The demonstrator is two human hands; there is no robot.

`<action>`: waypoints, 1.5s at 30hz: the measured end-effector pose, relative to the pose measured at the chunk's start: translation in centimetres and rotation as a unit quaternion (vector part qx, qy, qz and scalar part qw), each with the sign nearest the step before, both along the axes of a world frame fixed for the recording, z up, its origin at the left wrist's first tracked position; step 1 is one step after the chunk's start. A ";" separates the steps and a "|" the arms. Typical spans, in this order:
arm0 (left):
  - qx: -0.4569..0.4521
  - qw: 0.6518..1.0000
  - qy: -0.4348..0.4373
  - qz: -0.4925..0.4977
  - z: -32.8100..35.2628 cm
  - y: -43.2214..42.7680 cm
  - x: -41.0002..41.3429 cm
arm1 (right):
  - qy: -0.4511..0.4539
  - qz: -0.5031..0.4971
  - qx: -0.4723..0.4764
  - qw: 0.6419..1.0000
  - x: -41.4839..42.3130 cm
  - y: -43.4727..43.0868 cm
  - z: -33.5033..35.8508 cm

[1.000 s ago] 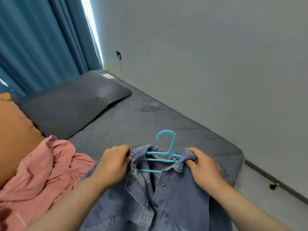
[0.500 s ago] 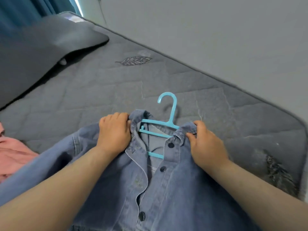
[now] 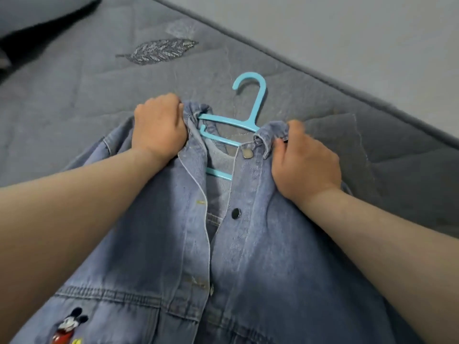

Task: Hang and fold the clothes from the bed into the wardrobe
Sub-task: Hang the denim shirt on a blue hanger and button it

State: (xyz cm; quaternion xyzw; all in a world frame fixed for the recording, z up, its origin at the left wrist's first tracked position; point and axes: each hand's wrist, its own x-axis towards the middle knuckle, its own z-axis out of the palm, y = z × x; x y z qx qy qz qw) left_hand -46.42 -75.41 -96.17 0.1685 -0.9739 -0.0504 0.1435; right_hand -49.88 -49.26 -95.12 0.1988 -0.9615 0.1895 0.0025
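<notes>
Firmly, both hands [image 3: 159,125] [image 3: 304,165] on jacket collar [image 3: 269,131]

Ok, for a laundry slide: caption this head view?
Left hand and right hand grip the collar of a denim jacket around a blue hanger on a grey mattress.

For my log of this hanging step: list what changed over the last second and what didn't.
The jacket, hanger inside, came down and now lies on the mattress; the view tipped downward. Nothing was let go: left hand and right hand still grip the collar on either side of the hanger.
</notes>
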 end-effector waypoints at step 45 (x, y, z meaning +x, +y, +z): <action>0.401 0.912 0.053 -0.070 2.5 11.4 23.7 | -0.066 0.039 -0.029 0.997 22.7 -0.3 3.7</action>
